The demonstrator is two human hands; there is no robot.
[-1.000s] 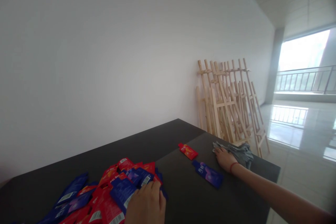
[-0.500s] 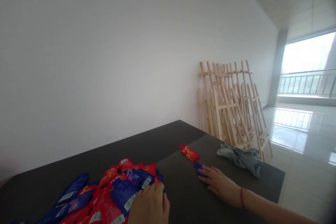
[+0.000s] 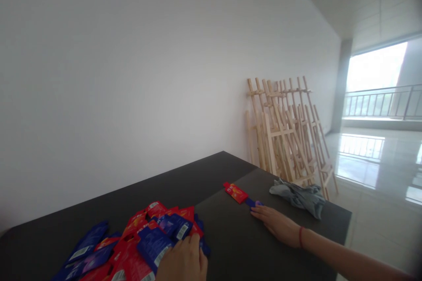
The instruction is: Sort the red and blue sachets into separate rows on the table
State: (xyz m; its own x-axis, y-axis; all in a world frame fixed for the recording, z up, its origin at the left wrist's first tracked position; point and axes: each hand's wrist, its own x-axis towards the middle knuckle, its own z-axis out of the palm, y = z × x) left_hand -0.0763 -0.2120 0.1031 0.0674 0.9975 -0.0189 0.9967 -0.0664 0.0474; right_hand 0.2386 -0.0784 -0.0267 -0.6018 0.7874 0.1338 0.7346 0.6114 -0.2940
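Observation:
My left hand (image 3: 184, 260) rests on the near right side of a heap of flat packets, its fingers curled and pressed together. Their tips are hidden, so what they pinch, if anything, does not show. Beside its thumb lies a blue packet (image 3: 205, 248); a larger blue packet (image 3: 152, 244) with a white label touches its other side. My right hand (image 3: 278, 225) lies low over the table, fingers stretched out, the tips on another blue packet (image 3: 250, 202) and partly covering it. That packet lies end to end with a red packet (image 3: 236, 192).
The dark table (image 3: 211, 175) carries the heap, with red packets (image 3: 132, 252) and blue ones (image 3: 87, 241) overlapping. A crumpled grey cloth (image 3: 300, 197) lies at the right edge. Wooden easels (image 3: 283, 136) lean against the white wall beyond the table.
The fingers of my right hand have drawn together and show more of the blue packet. My left hand has shifted slightly left, and the view has turned a little right.

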